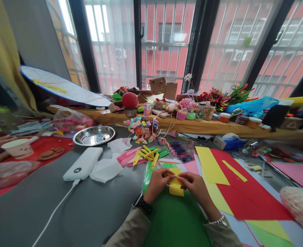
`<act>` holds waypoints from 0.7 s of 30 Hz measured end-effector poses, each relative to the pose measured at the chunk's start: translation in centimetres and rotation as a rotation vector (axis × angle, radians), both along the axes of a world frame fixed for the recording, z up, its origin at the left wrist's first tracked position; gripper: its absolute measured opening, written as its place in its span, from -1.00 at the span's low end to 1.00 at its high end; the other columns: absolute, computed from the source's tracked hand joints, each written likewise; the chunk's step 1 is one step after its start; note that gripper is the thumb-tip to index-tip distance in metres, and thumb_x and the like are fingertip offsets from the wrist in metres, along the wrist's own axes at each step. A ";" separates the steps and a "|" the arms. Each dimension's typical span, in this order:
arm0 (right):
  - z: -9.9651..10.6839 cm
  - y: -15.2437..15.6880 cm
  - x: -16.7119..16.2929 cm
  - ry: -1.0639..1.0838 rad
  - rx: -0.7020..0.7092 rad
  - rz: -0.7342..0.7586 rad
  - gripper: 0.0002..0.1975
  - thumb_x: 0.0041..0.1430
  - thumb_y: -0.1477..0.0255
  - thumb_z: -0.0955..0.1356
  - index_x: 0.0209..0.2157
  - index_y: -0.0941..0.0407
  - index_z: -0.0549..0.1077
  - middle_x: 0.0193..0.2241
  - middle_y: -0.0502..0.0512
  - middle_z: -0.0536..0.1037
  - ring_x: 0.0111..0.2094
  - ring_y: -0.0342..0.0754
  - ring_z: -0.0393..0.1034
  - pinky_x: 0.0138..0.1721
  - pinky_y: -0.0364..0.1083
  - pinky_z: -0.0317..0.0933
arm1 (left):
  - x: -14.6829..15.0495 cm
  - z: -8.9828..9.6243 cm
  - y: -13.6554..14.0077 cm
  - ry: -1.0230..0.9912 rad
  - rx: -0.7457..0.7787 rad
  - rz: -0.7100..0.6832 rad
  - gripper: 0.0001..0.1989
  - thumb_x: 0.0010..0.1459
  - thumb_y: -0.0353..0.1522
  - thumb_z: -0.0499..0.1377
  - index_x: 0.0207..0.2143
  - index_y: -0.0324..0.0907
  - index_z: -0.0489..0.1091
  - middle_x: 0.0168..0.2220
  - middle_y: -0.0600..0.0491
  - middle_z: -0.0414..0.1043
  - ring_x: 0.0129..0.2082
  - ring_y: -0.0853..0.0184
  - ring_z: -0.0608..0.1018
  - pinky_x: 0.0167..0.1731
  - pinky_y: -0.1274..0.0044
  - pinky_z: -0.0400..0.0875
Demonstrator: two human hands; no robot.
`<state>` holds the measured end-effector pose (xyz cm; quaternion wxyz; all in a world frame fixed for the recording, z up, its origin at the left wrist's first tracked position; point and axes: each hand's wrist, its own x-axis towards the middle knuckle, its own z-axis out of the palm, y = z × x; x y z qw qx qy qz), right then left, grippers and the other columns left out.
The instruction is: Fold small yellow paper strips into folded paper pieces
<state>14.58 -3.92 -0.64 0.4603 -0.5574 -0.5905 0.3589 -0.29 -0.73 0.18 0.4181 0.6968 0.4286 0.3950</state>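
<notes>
Holds a small piece of yellow paper in both bare hands, over a dark green sheet on the grey tabletop, low in the view and a little right of centre. Has the left hand and right hand turned toward each other, with fingers closed in a narrow pinch on the paper from either side. Seems folded, with one flap toward the body, though hard to tell the number of layers behind the fingertips. Looks very light, thin and pliable, crisp enough to keep a crease, not likely to slip, but easy to crumple or tear under a hard pull. Probably best taken by the side edges, between thumb and index finger, with light pressure. Has a loose pile of folded yellow strips beyond, and a red sheet to the right.
</notes>
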 end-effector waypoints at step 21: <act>-0.2 0.0 0.1 -0.084 0.071 0.016 -0.69 -0.11 0.20 0.27 -0.52 0.18 0.40 -0.63 0.06 0.44 -0.62 -0.09 0.36 -0.59 -0.16 0.25 | 0.1 -0.3 0.1 0.012 -0.001 -0.035 -0.82 -0.14 -0.33 0.10 -0.50 -0.26 0.41 -0.54 0.06 0.40 -0.55 0.42 0.40 -0.58 0.65 0.27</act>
